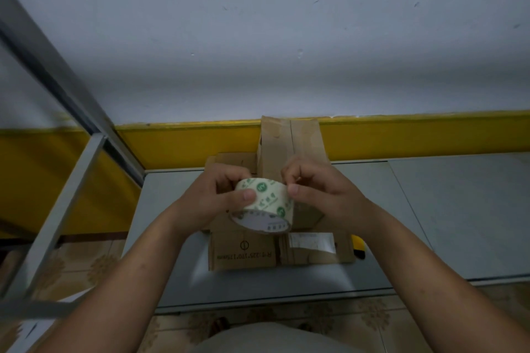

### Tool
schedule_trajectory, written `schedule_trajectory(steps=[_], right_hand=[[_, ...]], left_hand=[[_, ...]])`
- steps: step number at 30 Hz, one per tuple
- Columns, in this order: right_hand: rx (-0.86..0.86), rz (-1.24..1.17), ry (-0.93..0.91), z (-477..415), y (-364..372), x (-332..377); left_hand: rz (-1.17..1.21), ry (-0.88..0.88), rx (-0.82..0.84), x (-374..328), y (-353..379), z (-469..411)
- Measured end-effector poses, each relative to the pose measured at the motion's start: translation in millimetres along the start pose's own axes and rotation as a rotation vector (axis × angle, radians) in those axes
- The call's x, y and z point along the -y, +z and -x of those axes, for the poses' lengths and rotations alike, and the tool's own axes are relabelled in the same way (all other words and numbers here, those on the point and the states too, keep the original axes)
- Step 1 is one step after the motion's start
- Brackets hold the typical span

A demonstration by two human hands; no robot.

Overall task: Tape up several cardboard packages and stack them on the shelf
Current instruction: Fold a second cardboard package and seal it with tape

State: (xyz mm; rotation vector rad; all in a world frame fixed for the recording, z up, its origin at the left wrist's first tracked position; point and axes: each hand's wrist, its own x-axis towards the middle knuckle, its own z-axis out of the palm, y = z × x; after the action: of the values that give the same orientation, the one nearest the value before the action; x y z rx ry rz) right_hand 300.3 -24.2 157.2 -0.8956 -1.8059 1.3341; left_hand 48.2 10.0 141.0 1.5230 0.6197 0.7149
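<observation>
A roll of pale tape with green print is held up over the boxes. My left hand grips the roll from the left, thumb on its outer face. My right hand pinches the roll's right edge with thumb and fingertips. Below the hands lies a brown cardboard box with printed numbers and a white label, its flaps open toward me. A second, narrower cardboard box stands behind it against the wall. Both rest on the grey table.
A grey metal shelf frame stands at the left. A yellow and black tool peeks out at the box's right edge. A white wall with a yellow band backs the table. Patterned floor tiles lie below.
</observation>
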Motion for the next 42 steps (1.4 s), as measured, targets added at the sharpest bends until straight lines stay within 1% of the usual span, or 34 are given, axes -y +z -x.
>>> schedule_trajectory(steps=[2, 5, 7, 10, 13, 15, 16, 18, 20, 22, 24, 26, 27, 29, 30, 32, 33, 34, 35, 37, 40, 42], right_hand=[[-0.005, 0.096, 0.022, 1, -1, -4], [-0.042, 0.257, 0.023, 3, 1, -11], [-0.112, 0.359, 0.011, 3, 4, -17], [-0.249, 0.445, -0.018, 2, 11, -26], [-0.369, 0.471, -0.069, 4, 17, -32], [-0.419, 0.406, -0.055, 9, 18, -34], [-0.414, 0.334, -0.034, 11, 17, -34], [-0.329, 0.165, 0.026, 13, 12, -31], [-0.201, 0.035, 0.091, 12, 7, -29], [-0.092, -0.078, 0.166, 10, 2, -30], [-0.01, -0.232, 0.31, 9, -2, -31], [0.038, -0.373, 0.457, 9, -8, -34], [0.04, -0.398, 0.506, 9, -11, -35], [0.021, -0.363, 0.554, 8, -15, -37], [0.015, -0.301, 0.557, 8, -16, -37], [-0.003, -0.073, 0.523, 6, -15, -36], [-0.031, 0.042, 0.491, 5, -13, -36], [-0.085, 0.108, 0.461, 5, -10, -37], [-0.151, 0.108, 0.447, 5, -6, -37], [-0.229, 0.032, 0.436, 11, -2, -40], [-0.173, -0.082, 0.417, 23, 1, -44], [-0.183, -0.196, 0.395, 30, 5, -47]], left_hand=[[-0.098, -0.006, 0.0, -4, -3, -2], [-0.338, 0.027, 0.009, -11, -4, -4], [-0.475, 0.045, -0.007, -13, -2, -6], [-0.599, 0.061, -0.05, -10, 7, -9], [-0.647, 0.067, -0.091, -9, 12, -13], [-0.519, 0.049, -0.077, -9, 10, -14], [-0.414, 0.038, -0.056, -10, 8, -13], [-0.223, -0.002, -0.017, -9, 3, -10], [-0.141, -0.052, 0.02, -6, -1, -7], [-0.17, -0.076, 0.047, -4, -4, -7], [-0.256, -0.072, 0.083, -5, -6, -10], [-0.368, -0.066, 0.12, -7, -5, -15], [-0.437, -0.066, 0.132, -8, -3, -17], [-0.612, -0.08, 0.142, -10, 2, -20], [-0.698, -0.092, 0.139, -10, 4, -22], [-0.839, -0.114, 0.119, -10, 7, -23], [-0.903, -0.102, 0.101, -10, 9, -24], [-0.937, -0.078, 0.077, -11, 11, -25], [-0.905, -0.053, 0.054, -11, 12, -24], [-0.71, -0.034, 0.039, -11, 11, -20], [-0.455, -0.03, 0.083, -5, 6, -9], [-0.22, -0.007, 0.066, 1, 5, -1]])
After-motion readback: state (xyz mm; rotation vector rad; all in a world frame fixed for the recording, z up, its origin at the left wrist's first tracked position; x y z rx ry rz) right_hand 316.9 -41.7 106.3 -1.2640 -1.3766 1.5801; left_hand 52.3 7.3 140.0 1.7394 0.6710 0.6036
